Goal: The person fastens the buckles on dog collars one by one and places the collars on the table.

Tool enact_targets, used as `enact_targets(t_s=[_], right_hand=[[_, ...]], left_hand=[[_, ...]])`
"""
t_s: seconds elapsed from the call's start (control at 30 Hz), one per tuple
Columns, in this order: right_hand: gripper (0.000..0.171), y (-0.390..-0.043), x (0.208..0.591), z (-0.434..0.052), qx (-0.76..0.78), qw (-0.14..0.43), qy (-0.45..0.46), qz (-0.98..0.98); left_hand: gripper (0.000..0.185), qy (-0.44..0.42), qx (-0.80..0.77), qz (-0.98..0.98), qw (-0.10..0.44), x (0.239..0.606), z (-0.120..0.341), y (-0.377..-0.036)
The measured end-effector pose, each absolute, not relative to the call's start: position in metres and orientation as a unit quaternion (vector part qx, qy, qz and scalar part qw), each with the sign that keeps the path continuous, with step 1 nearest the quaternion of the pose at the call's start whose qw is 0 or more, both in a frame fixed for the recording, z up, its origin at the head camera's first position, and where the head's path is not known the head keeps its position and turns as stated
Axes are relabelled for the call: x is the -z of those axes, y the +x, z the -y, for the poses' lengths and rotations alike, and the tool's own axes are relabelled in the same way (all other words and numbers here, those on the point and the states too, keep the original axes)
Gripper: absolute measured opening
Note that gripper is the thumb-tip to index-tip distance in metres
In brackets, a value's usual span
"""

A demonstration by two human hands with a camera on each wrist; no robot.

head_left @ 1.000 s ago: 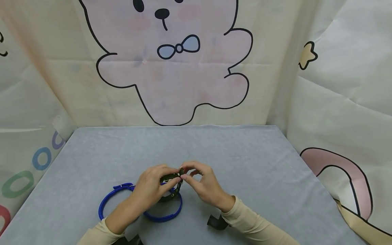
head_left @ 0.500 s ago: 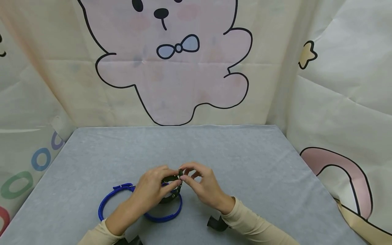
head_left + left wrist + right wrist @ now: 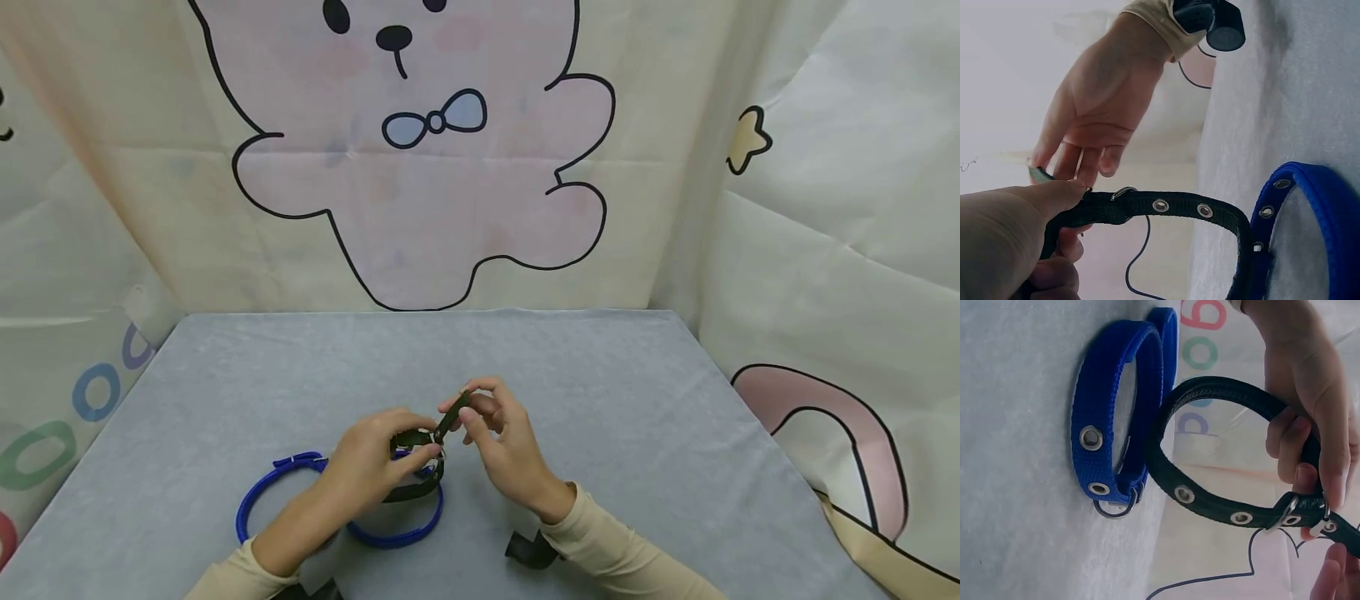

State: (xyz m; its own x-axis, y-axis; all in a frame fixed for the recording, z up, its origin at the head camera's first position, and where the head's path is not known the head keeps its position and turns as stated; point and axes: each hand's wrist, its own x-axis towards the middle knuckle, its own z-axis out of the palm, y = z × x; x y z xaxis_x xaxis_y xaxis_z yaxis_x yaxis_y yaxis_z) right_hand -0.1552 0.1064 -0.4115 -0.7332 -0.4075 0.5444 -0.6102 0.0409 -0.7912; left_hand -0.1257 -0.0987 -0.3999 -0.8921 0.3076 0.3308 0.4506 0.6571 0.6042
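Note:
A dark green collar (image 3: 411,492) with metal eyelets is held up off the table, curved in a loop. My left hand (image 3: 367,457) grips it near the buckle (image 3: 1321,519), thumb on the near face and fingers behind. The strap's free end (image 3: 455,410) sticks out past the buckle, up and to the right. My right hand (image 3: 512,446) pinches that end between thumb and fingers. Below lies a blue collar (image 3: 1100,394) with eyelets and a metal D-ring (image 3: 1116,511). My left forearm hides part of the blue collar in the head view.
A grey cloth covers the table (image 3: 600,375). Black devices (image 3: 531,550) are worn at both wrists. Printed curtains (image 3: 435,208) stand behind the table and on both sides.
My right hand has shifted up and slightly right, and a longer piece of the green strap now shows beyond the buckle. My left hand stays nearly in place.

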Motion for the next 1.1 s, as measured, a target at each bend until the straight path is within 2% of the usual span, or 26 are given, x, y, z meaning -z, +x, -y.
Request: enact_targets(t_s=[0.1,0.33,0.67,0.83,1.1], right_hand=[[0.02,-0.1584,0.4137,-0.1072,-0.608,0.064,0.362,0.704],[0.031,-0.1562,0.4137,-0.104,-0.581,0.017,0.357,0.731],[0.016,-0.155,0.4175,-0.1024,-0.568,0.051,0.36,0.738],[0.014,-0.1527,0.4186,-0.1021,-0.581,0.053,0.36,0.728],[0.017,-0.153,0.4202,-0.1024,-0.588,0.057,0.358,0.723]], left_hand=[[0.017,-0.215,0.376,0.896,0.097,0.3987,0.1002,-0.1268],[0.016,-0.225,0.406,0.875,0.142,0.3991,0.1023,-0.1283],[0.014,-0.225,0.408,0.874,0.14,0.4006,0.0998,-0.1275],[0.013,-0.232,0.398,0.876,0.143,0.4022,0.1001,-0.1263],[0.015,-0.213,0.374,0.895,0.119,0.4009,0.1004,-0.127]])
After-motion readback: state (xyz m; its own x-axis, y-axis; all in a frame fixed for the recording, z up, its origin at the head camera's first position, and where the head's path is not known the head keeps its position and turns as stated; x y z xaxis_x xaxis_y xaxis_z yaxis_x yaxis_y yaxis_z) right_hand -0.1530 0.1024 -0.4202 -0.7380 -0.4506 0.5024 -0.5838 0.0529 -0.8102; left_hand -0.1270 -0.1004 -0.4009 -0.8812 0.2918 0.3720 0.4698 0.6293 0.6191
